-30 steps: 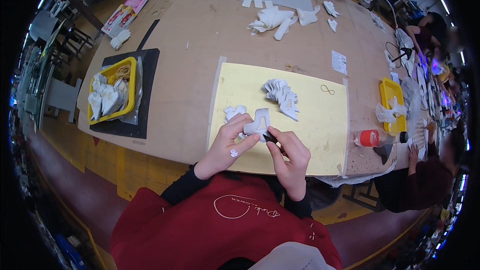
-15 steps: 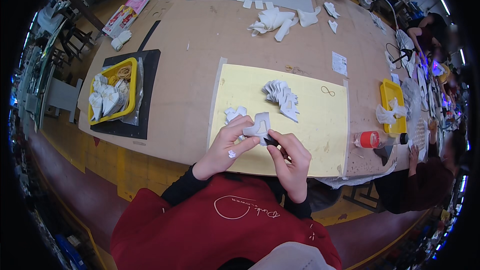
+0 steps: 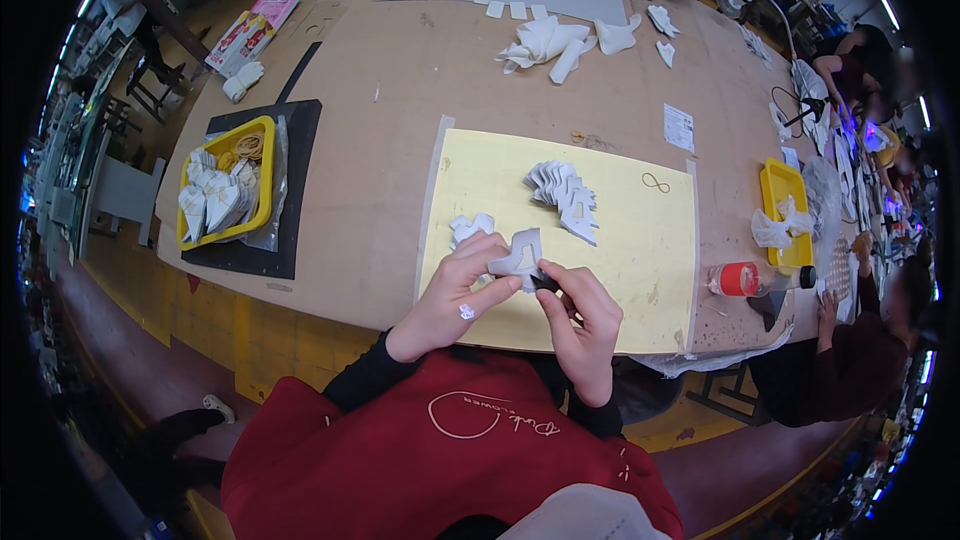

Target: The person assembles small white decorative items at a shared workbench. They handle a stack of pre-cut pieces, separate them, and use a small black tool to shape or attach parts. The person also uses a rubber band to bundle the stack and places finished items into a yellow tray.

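Observation:
My left hand [image 3: 450, 292] pinches a small pale grey-white cut piece [image 3: 518, 250] between thumb and fingers; the piece has a cutout and curved edges. Against its lower right edge, my right hand [image 3: 584, 318] grips a small black object [image 3: 544, 282], mostly hidden by the fingers, so its kind cannot be made out. Both hands are above a yellow sheet [image 3: 640, 285] fixed to the table. Beyond them, a fanned row of similar pieces [image 3: 562, 198] lies on the sheet. More white pieces [image 3: 468, 227] lie just behind my left fingers.
To the left, a yellow tray [image 3: 266, 180] of white pieces and rubber bands sits on a black board [image 3: 300, 140]. On the right are a red-labelled bottle [image 3: 738, 279] and another yellow tray [image 3: 780, 180]. White scraps [image 3: 540, 43] lie farther back. Co-workers sit at the far and right sides.
The held piece has shifted very slightly between my hands, which stay almost in place. A passer-by's dark-clad leg and light shoe now show on the floor at lower left.

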Motion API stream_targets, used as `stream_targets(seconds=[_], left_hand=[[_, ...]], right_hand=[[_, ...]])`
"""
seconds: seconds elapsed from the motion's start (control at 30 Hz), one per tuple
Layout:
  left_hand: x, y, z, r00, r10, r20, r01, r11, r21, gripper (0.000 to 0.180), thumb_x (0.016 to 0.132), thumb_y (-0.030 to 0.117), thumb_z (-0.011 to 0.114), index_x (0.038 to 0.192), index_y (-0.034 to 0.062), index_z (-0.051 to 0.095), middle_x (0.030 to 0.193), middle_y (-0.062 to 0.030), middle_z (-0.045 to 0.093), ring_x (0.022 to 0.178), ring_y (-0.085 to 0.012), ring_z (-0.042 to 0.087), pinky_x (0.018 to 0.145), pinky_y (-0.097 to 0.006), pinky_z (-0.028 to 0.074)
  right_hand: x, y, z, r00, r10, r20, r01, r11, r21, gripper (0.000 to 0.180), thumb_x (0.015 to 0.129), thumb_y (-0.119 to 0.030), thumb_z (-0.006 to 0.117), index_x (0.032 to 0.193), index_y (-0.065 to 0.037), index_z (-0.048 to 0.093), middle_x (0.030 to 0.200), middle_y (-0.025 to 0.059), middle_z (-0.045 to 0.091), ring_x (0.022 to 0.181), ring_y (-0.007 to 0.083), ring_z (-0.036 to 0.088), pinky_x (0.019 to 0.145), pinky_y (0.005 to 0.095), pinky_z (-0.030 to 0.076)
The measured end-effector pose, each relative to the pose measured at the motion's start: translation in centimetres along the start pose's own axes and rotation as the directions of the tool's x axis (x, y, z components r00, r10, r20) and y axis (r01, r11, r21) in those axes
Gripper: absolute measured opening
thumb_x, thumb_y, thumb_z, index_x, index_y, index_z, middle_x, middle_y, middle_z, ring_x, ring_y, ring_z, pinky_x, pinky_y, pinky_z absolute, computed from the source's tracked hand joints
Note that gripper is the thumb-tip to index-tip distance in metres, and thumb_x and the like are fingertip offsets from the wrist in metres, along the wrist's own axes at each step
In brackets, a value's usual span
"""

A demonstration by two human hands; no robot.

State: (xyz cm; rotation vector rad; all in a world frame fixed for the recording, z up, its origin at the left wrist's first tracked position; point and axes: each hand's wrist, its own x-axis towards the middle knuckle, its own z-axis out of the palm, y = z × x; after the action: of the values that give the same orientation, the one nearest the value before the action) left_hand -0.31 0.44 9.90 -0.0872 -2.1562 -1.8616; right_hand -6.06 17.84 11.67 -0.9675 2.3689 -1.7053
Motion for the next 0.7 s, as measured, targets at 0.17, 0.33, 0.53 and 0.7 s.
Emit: stream_targets(seconds=[0.17, 0.33, 0.53, 0.7], left_hand=[[0.03, 0.12, -0.03, 1.000, 0.003, 0.000, -0.003, 1.000, -0.015, 0.016, 0.088, 0.012, 0.063, 0.091, -0.0026, 0.059, 0.085, -0.0088, 0.055, 0.084, -0.0237, 0.049, 0.079, -0.034, 0.038], [-0.04, -0.01, -0.10, 1.000, 0.006, 0.000, -0.006, 1.000, -0.013, 0.016, 0.088, 0.012, 0.063, 0.091, -0.0027, 0.059, 0.085, -0.0090, 0.055, 0.084, -0.0239, 0.049, 0.079, -0.034, 0.038], [-0.03, 0.24, -0.12, 1.000, 0.011, -0.005, -0.011, 1.000, 0.006, 0.016, 0.088, 0.012, 0.063, 0.092, -0.0028, 0.059, 0.085, -0.0090, 0.054, 0.084, -0.0236, 0.049, 0.078, -0.034, 0.038], [-0.02, 0.40, -0.08, 1.000, 0.019, 0.006, -0.019, 1.000, 0.019, 0.015, 0.088, 0.011, 0.063, 0.091, -0.0027, 0.059, 0.084, -0.0088, 0.054, 0.084, -0.0235, 0.049, 0.078, -0.034, 0.038]], right_hand=[[0.01, -0.04, -0.13, 1.000, -0.022, -0.001, 0.022, 0.999, 0.032, 0.033, 0.081, 0.006, 0.069, 0.113, 0.001, 0.068, 0.082, 0.0120, 0.064, 0.067, 0.0186, 0.062, 0.057, 0.0270, 0.049], [0.08, -0.01, -0.20, 0.999, -0.048, 0.006, 0.048, 0.999, 0.013, 0.034, 0.080, 0.006, 0.069, 0.113, 0.001, 0.068, 0.082, 0.0121, 0.064, 0.067, 0.0186, 0.063, 0.057, 0.0271, 0.049], [0.10, 0.07, 0.08, 0.999, -0.048, -0.011, 0.048, 0.999, 0.024, 0.033, 0.080, 0.007, 0.069, 0.113, 0.002, 0.068, 0.082, 0.0117, 0.064, 0.066, 0.0178, 0.062, 0.057, 0.0266, 0.049], [-0.15, -0.01, 0.05, 1.000, 0.001, -0.012, -0.001, 0.999, 0.042, 0.033, 0.080, 0.007, 0.069, 0.113, 0.002, 0.068, 0.083, 0.0113, 0.064, 0.067, 0.0167, 0.061, 0.056, 0.0258, 0.048]])
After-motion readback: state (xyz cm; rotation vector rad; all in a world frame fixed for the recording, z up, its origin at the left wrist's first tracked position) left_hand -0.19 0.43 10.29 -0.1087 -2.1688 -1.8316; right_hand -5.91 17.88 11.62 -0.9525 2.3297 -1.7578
